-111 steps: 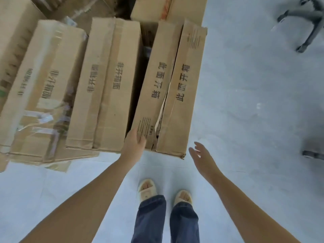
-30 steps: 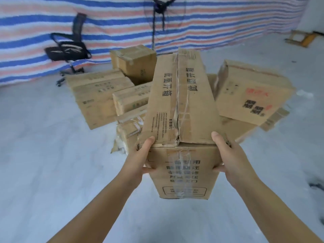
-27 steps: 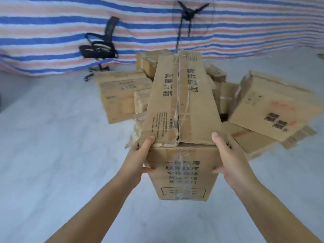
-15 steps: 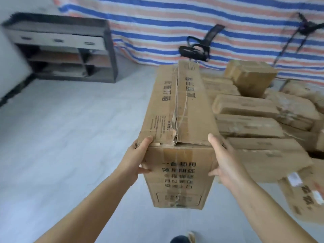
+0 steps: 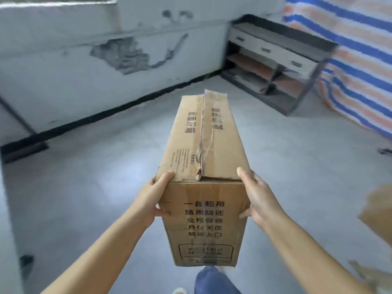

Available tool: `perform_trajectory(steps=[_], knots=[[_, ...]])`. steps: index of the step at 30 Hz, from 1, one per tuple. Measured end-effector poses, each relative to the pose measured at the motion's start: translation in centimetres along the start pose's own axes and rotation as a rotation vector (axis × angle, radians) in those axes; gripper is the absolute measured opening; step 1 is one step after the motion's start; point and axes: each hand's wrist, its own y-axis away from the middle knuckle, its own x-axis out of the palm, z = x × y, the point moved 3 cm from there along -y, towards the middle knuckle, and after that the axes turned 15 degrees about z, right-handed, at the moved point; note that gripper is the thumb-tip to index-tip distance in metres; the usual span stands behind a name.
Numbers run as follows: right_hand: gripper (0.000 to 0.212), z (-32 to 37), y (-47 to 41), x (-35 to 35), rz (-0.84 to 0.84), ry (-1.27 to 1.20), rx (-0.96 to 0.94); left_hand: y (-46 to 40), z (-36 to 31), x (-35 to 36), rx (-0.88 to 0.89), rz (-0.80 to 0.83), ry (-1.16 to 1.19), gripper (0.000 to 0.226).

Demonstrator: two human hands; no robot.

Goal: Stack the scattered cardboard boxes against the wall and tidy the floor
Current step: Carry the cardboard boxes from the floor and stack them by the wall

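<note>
Head view: my left fingers (image 5: 163, 212) curl round the near left corner of the cardboard box (image 5: 203, 166), thumb on its top edge; my right fingers (image 5: 244, 214) wrap the near right corner likewise. Both hands, left hand (image 5: 150, 198) and right hand (image 5: 259, 198), are clamped on the box, which hangs clear of the floor (image 5: 84, 187), long axis pointing away from me.

Change: half a second ago the box pile filled the right of the scene. Now the peeling wall (image 5: 84, 60) lies far ahead, so I judge the carry is turned toward the stacking place.

Count: one box held; one blurred box edge (image 5: 379, 211) at near right; one shelf unit (image 5: 275, 62) at far right; one striped tarp (image 5: 350, 49); no boxes against the wall yet.
</note>
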Motion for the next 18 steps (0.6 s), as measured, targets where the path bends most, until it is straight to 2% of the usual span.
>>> perform_trajectory(steps=[3, 5, 8, 13, 18], knots=[[0.026, 3.0, -4.8, 5.2, 0.166, 0.109, -0.018, -0.6, -1.4, -4.8, 0.039, -0.123, 0.104, 0.032], [0.03, 4.7, -7.9, 8.4, 0.275, 0.158, -0.026, -1.3, -2.4, -7.4, 0.063, -0.213, 0.156, 0.038], [0.031, 7.3, -12.6, 12.4, 0.42, 0.194, -0.031, -2.9, -4.1, -10.2, 0.12, -0.338, 0.235, 0.035], [0.035, 12.0, -19.4, 17.9, 0.589, 0.262, -0.02, -5.8, -7.8, -13.8, 0.151, -0.513, 0.314, 0.032], [0.047, 14.9, -24.5, 23.6, 0.708, 0.344, 0.007, -8.2, -10.1, -17.6, 0.157, -0.616, 0.398, 0.028]])
